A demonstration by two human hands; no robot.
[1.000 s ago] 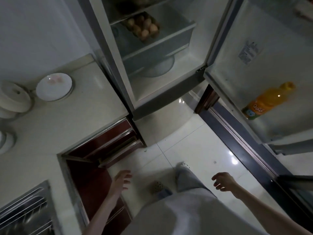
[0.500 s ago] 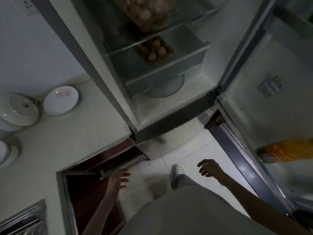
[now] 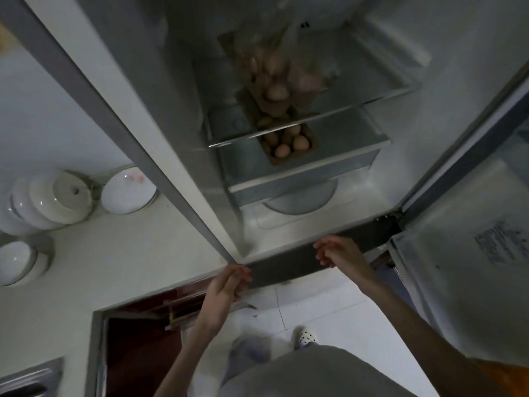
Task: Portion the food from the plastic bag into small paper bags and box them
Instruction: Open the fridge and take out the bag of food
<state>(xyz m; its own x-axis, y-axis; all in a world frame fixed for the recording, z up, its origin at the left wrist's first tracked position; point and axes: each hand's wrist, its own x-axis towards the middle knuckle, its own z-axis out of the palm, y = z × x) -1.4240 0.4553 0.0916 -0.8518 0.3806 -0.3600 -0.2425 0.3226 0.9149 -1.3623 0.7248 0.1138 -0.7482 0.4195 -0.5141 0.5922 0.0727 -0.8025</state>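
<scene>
An open fridge fills the upper view. A clear plastic bag with pale, blurred contents rests on its glass shelf. Below the shelf, a brown carton of eggs sits in a drawer. My left hand hangs empty by the fridge's lower left corner, fingers loosely curled. My right hand is raised in front of the dark lower front edge of the fridge, fingers curled, holding nothing. Both hands are well below the bag. No paper bags or box are in view.
The fridge door stands open at the right. On the white counter at the left are a lidded white pot, a plate and a bowl. A dark red cabinet stands below, the tiled floor underfoot.
The view has tilted up and closer to the fridge. Both hands have risen from near the floor to the fridge's lower front edge.
</scene>
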